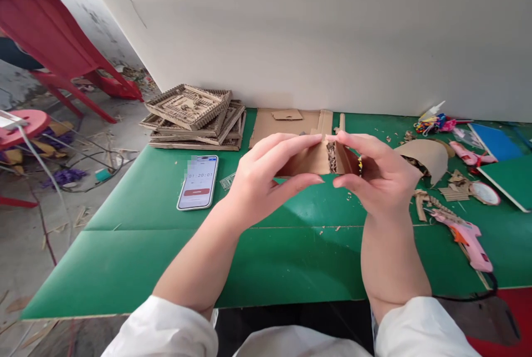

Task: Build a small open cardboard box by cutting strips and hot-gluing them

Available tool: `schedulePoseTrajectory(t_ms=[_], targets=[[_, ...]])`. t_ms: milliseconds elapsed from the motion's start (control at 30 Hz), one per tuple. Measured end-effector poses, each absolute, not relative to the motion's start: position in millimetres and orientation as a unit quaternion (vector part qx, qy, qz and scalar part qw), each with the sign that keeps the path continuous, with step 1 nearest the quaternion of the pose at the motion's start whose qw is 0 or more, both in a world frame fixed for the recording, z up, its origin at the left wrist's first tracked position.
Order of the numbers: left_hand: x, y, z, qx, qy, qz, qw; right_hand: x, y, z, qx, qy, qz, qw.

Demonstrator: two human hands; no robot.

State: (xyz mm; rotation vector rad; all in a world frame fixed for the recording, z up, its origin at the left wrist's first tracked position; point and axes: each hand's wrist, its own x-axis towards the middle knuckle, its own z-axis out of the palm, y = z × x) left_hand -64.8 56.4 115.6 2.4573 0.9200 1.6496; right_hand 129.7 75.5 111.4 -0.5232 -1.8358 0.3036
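Observation:
Between my two hands, raised above the green table, is a bent piece of brown cardboard [312, 161]. Its torn or cut corrugated edge faces me at the middle. My left hand [268, 174] grips the left side, fingers along the top and thumb underneath. On the other side my right hand [376, 171] pinches it near that edge, with the thumb below and fingers above. Both sets of fingertips almost meet at the corrugated edge. The piece's far side is hidden, and a small yellow and black spot shows beside my right fingers.
Stacked corrugated cardboard frames [191, 110] and a phone [198, 182] lie to the left. Behind my hands is a flat cardboard sheet [266, 124]. At right are a pink glue gun [471, 240], a curved cardboard piece [430, 157], a tape roll [485, 193] and scraps.

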Motion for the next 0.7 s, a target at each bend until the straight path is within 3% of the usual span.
schedulePoseTrajectory(t_ms=[700], targets=[[-59.7, 61.4, 110.6, 0.781, 0.296, 0.54, 0.108, 139.0, 81.9, 112.2, -0.273, -0.77, 0.088, 0.57]])
